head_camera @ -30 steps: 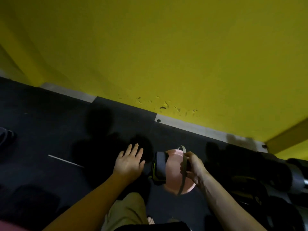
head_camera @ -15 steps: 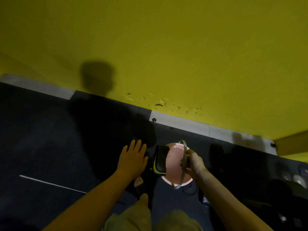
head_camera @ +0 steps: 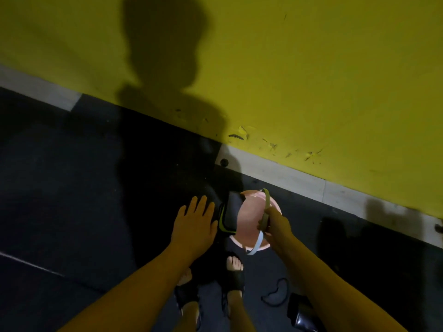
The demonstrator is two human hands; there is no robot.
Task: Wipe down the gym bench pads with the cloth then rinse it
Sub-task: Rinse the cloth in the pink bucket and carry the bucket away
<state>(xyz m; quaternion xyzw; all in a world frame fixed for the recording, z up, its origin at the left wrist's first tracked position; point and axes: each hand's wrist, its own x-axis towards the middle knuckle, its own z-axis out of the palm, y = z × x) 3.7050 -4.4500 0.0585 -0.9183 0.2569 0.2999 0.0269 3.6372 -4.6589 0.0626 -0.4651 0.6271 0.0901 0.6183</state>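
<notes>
- Two hands are working over a pink bucket (head_camera: 249,219): the right hand (head_camera: 275,226) is gripping its thin pale bail handle (head_camera: 263,212), fingers curled round the strap; the left hand (head_camera: 194,224) is hovering beside it with fingers spread flat, holding nothing.
- Dark cloth (head_camera: 230,215) with a yellow-green edge is hanging over the bucket's left rim, close to the left hand; possibly damp, but light is too poor to tell.
- Bucket is hanging above the dark floor (head_camera: 72,188), near the yellow wall (head_camera: 311,68). No bench pad is showing.
- Judgement: carrying stage. Keeping the handle centred and the bucket level is advisable, with the free hand ready to catch the cloth if it slips.
- Materials: bucket smooth, round, glossy plastic; handle flat and flexible; floor matt, rubbery-looking; wall paint chipped near its base.
</notes>
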